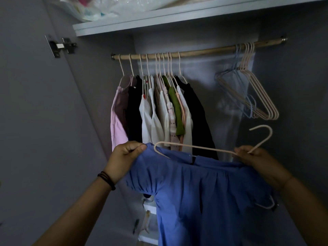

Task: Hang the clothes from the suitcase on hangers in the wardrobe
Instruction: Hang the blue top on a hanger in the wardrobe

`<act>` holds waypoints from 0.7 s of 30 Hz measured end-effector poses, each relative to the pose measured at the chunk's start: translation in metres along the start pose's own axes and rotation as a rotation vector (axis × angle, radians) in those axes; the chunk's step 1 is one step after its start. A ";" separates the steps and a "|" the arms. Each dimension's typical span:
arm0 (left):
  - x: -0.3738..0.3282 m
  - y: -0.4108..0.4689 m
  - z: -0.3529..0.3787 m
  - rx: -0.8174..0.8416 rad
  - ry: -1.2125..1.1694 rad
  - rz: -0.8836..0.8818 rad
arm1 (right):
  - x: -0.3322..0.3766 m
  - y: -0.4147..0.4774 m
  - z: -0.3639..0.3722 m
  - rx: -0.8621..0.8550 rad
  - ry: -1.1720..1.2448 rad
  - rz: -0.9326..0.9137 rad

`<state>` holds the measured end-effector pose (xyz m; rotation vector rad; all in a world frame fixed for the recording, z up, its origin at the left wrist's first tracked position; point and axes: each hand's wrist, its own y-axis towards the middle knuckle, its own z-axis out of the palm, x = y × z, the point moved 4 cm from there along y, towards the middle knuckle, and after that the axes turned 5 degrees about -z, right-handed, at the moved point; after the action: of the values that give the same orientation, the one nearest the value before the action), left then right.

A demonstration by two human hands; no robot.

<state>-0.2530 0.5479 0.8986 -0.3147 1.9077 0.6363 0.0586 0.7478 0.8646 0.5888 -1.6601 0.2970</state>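
Blue blouse [204,192]: held up before the open wardrobe, below the rod [204,51].
Pink hanger [195,147]: lying across the blouse's neckline, hook pointing right.
Left hand [124,160]: fingers curled, gripping the blouse's shoulder.
Right hand [255,158]: fingers closed around the hanger's neck.
Hung garments [159,112]: rod's left half.
Empty hangers [257,93]: bunched at the rod's right end.

High above the grip, toward its left: I log crumpled clear plastic bags [92,8] on a white shelf [159,20], with pink and teal bits showing inside. Up and far left of the grip, a metal door hinge [61,46]. Directly below the grip, a pale boxy shape [150,208], too dim to identify.
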 end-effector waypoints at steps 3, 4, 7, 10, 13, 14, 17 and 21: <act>0.000 0.000 0.001 -0.035 -0.026 -0.005 | 0.001 0.005 -0.003 -0.015 -0.085 -0.049; -0.002 0.001 0.002 -0.033 -0.024 0.000 | 0.000 0.008 -0.003 -0.015 -0.140 -0.068; -0.014 0.003 0.002 -0.021 0.005 0.037 | -0.003 0.012 0.002 -0.009 -0.258 -0.119; -0.030 0.006 0.000 -0.015 0.091 0.097 | 0.011 0.013 0.012 0.038 -0.257 -0.204; -0.041 0.005 0.011 0.049 0.196 0.164 | 0.031 0.012 0.031 0.147 -0.263 -0.274; -0.041 0.004 0.017 0.070 0.250 0.201 | 0.039 0.012 0.037 0.189 -0.268 -0.288; -0.033 0.001 0.025 0.107 0.349 0.247 | 0.056 0.010 0.050 0.319 -0.307 -0.330; -0.022 0.003 -0.003 0.029 0.235 0.134 | 0.078 0.007 0.038 0.338 -0.252 -0.363</act>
<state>-0.2477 0.5477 0.9204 -0.2535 2.1754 0.6842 0.0167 0.7180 0.9351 1.2070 -1.7135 0.2454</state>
